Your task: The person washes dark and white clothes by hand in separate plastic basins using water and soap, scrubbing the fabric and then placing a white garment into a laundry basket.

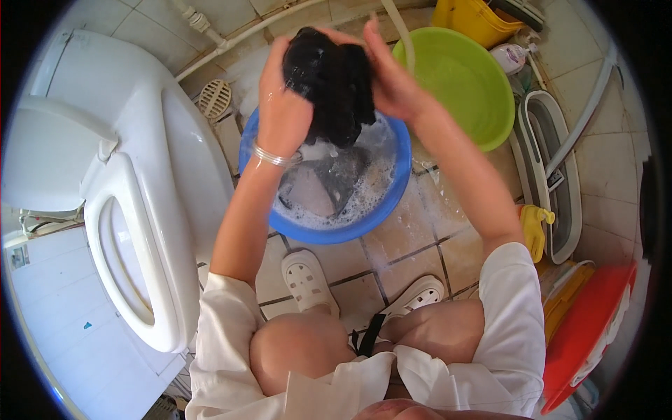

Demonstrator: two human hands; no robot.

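A wet, bunched black cloth [336,84] is held up over the far part of a blue plastic basin [336,235]. My left hand [283,100], with a silver bangle [273,156] at the wrist, grips the cloth's left side. On the other side my right hand [391,79] is raised, its fingers apart and slightly blurred; whether its palm presses on the cloth I cannot tell. Below, sudsy water [375,181] fills the basin, and a grey and pale piece of fabric [325,184] lies soaking in it.
A green basin [462,89] with a hose [401,31] over its rim stands at the right. Left is a white toilet [173,157], near a floor drain [214,98]. A folded grey-white tub [564,226], yellow bottle [533,231] and red basin [588,336] line the right wall.
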